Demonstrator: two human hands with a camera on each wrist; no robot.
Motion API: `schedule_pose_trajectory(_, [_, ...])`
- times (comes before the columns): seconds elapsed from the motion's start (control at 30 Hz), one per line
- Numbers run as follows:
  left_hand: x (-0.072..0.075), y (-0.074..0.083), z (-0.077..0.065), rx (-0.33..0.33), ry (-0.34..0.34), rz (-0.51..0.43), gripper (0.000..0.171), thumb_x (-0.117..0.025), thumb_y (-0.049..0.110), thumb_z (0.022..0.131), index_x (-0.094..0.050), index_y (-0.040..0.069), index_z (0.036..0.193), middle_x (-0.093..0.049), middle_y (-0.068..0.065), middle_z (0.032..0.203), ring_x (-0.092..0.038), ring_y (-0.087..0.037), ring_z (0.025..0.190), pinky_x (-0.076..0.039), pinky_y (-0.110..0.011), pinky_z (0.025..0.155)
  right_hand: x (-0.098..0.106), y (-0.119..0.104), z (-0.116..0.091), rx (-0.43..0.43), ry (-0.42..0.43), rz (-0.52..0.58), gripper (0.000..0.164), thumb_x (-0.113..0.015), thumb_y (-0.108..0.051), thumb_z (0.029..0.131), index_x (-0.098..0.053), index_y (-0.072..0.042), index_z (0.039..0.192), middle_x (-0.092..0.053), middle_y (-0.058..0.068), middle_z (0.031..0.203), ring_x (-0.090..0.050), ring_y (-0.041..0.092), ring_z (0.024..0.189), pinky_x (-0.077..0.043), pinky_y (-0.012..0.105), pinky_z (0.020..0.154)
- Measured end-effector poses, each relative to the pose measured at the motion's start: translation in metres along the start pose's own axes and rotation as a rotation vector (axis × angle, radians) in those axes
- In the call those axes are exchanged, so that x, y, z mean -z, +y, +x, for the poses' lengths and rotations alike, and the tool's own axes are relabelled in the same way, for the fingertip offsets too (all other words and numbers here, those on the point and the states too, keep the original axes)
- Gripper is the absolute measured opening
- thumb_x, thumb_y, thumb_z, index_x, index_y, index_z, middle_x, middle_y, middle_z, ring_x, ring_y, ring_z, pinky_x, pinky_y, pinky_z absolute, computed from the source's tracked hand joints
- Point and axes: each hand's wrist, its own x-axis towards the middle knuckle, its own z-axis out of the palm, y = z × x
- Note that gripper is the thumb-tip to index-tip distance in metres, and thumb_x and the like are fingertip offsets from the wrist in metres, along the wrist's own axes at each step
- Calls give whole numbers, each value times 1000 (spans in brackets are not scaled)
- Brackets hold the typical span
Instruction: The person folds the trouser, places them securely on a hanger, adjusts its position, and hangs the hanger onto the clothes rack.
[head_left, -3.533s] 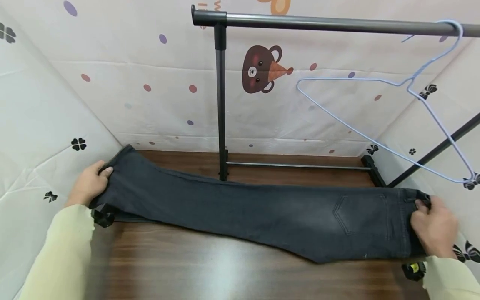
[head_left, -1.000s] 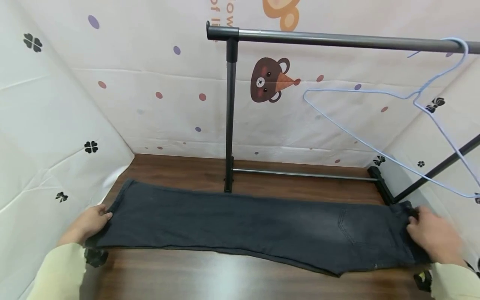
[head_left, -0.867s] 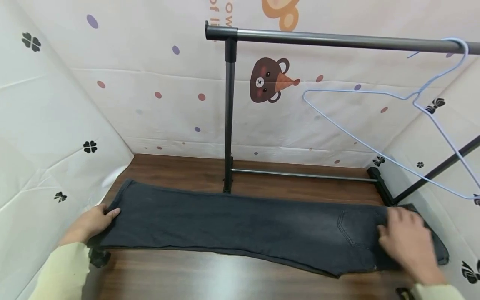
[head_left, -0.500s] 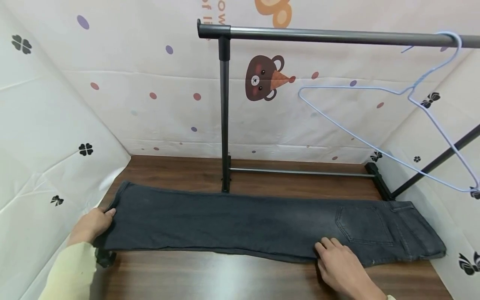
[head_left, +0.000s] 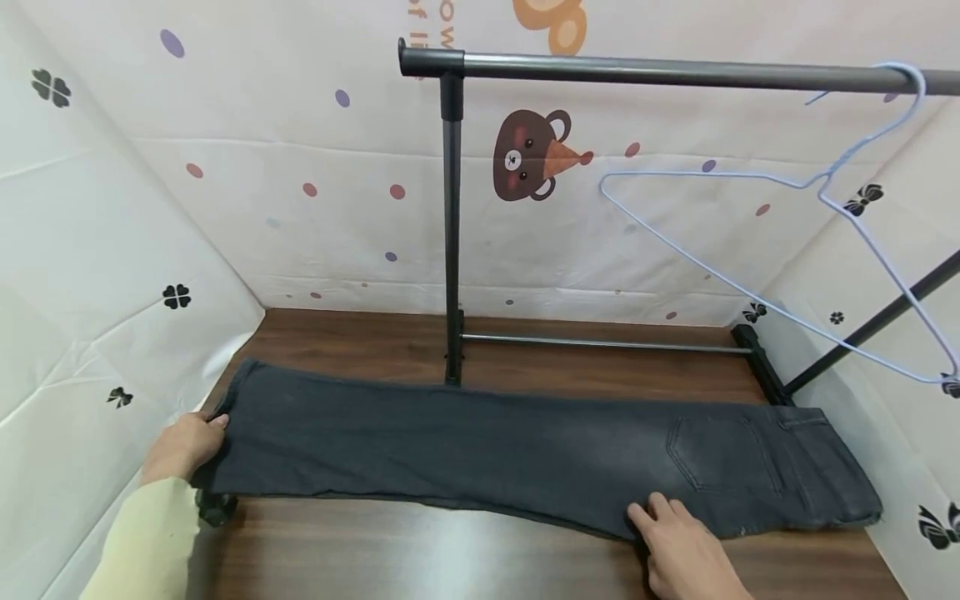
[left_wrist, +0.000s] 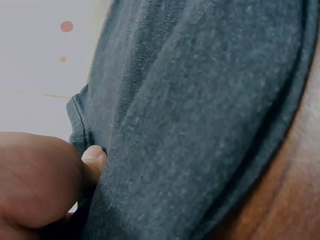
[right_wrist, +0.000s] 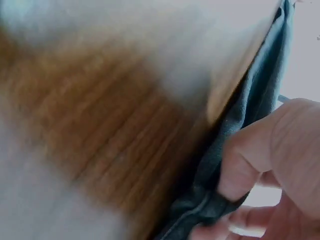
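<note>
A pair of dark grey jeans (head_left: pixel 450 450), folded lengthwise, lies across the wooden surface with the leg hems at left and the waistband at right; a back pocket faces up. At the hem end, my left hand (head_left: pixel 183 446) pinches the cloth, its thumb on top. The left wrist view shows that thumb (left_wrist: pixel 94 159) against the denim, the other fingers mostly hidden. My right hand (head_left: pixel 686 550) pinches the near edge of the jeans by the crotch. In the right wrist view the thumb and fingers close on that edge (right_wrist: pixel 212 200).
Behind the jeans stands a black clothes rack (head_left: pixel 453 233) with a top rail (head_left: pixel 645 73). A light blue wire hanger (head_left: pixel 712 174) hangs from the rail at right. Printed white cloth (head_left: pixel 337 225) walls the back and sides of the wooden surface (head_left: pixel 360 550).
My right hand has let go of the waistband and moved left to the near edge by the crotch. The jeans' hem end has come nearer and lies flatter; my left hand stays at the hem.
</note>
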Motion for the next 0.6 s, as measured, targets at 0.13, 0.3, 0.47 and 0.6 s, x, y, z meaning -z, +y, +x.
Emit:
schedule_pose_trajectory(0.13, [-1,2,-1,31,18,-7,70,-35,47,111,-34,-9,154,-35,-49,147,-41,-67,132,-44,-71,104,-8,6,5,-98,-177,120,37,-73,1,83,-69,-16,115,-55,5,92,-49,22,76,-44,40,62])
schedule_pose_trajectory(0.3, [-2,1,2,56,72,-15,69,-37,48,110,-44,-10,148,-42,-50,140,-49,-66,124,-48,-70,97,-6,14,6,-172,-184,138,39,-78,-16,86,-68,-11,124,-58,9,99,-54,24,80,-48,45,68])
schedule_pose_trajectory(0.47, [-6,-3,4,83,116,-40,67,-37,47,110,-46,-9,146,-45,-48,139,-50,-66,121,-49,-70,93,-7,11,2,-117,-128,127,42,-82,-10,80,-66,-11,119,-56,10,102,-47,27,86,-47,46,74])
schedule_pose_trajectory(0.6, [-6,-7,0,58,152,-69,60,-39,40,110,-48,-10,142,-47,-47,138,-51,-65,120,-50,-69,92,-13,7,1,-79,-117,134,38,-81,-5,78,-66,-15,112,-54,7,100,-43,28,86,-44,44,72])
